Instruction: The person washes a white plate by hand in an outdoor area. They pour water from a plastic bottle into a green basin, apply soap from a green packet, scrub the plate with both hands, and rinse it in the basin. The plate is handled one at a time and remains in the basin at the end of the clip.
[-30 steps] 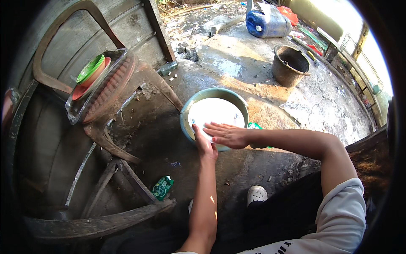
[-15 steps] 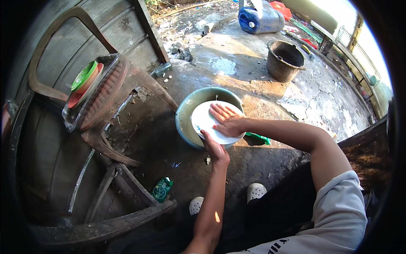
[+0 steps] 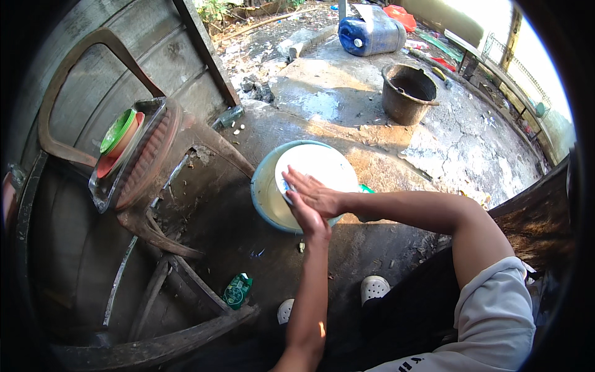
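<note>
A white plate (image 3: 323,162) is held tilted over a blue-green basin (image 3: 261,201) that has cloudy liquid in it. My left hand (image 3: 308,218) grips the plate's near edge, thumb on top and the other fingers hidden beneath. Flat across the plate's near part lies my right hand (image 3: 315,195), its fingers stretched out toward the upper left. The two hands are close together, the right one just above the left thumb.
At left stands a worn brown plastic chair (image 3: 176,133), carrying a tray (image 3: 102,201) with green (image 3: 116,132) and coral bowls. A dirty bucket (image 3: 406,102) and a blue jerrycan (image 3: 375,38) stand farther back. A green packet (image 3: 237,290) lies near my feet.
My right hand has slid toward the plate's near edge, closer to my left thumb. The plate's far part is now uncovered. The view has shifted slightly.
</note>
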A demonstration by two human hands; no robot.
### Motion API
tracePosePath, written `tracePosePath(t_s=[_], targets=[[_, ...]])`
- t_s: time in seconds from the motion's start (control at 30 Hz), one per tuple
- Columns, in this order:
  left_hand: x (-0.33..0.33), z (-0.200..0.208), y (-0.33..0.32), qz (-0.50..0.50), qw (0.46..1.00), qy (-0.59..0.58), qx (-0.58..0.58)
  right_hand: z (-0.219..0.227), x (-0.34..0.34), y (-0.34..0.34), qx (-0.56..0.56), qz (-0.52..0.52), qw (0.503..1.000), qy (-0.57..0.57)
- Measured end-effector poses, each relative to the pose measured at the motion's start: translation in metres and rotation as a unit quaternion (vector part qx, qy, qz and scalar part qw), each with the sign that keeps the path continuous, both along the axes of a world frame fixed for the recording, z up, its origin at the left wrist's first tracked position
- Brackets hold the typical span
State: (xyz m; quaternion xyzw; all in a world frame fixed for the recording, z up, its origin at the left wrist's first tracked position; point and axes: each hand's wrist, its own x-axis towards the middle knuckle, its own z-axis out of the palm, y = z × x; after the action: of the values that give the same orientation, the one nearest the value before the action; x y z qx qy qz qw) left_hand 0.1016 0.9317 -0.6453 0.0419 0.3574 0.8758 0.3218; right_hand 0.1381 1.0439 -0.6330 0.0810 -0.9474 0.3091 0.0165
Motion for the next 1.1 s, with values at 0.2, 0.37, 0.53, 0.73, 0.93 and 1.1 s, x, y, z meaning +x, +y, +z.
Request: tracePosePath(t_s=[0.2,0.37,0.53,0.73,0.93,1.1], targets=[[-0.007,-0.002,0.001,0.045,0.997,0.042,-0.055,0.011,0.015,0.009,0.197,-0.195,0.954,-0.116],[0.0,-0.005,0.004,-0.012,0.995,0.075,0.056,0.008,0.005,0.007,-0.036,0.013,0.998,0.056],[0.006,0.001,0.002,0.034,0.988,0.122,-0.084,-0.002,0.01,0.01,0.186,-0.275,0.941,-0.059],[0.006,-0.007,-0.006,0.018,0.999,0.022,0.027,-0.006,0.013,-0.002,0.034,0.039,0.999,0.016],[0.009,0.004,-0.005,0.088,0.985,0.076,-0.128,0.01,0.011,0.003,0.212,-0.256,0.942,-0.051],[0.011,0.023,-0.014,0.151,0.983,0.019,-0.101,0.005,0.017,-0.015,0.003,0.002,0.991,-0.132]])
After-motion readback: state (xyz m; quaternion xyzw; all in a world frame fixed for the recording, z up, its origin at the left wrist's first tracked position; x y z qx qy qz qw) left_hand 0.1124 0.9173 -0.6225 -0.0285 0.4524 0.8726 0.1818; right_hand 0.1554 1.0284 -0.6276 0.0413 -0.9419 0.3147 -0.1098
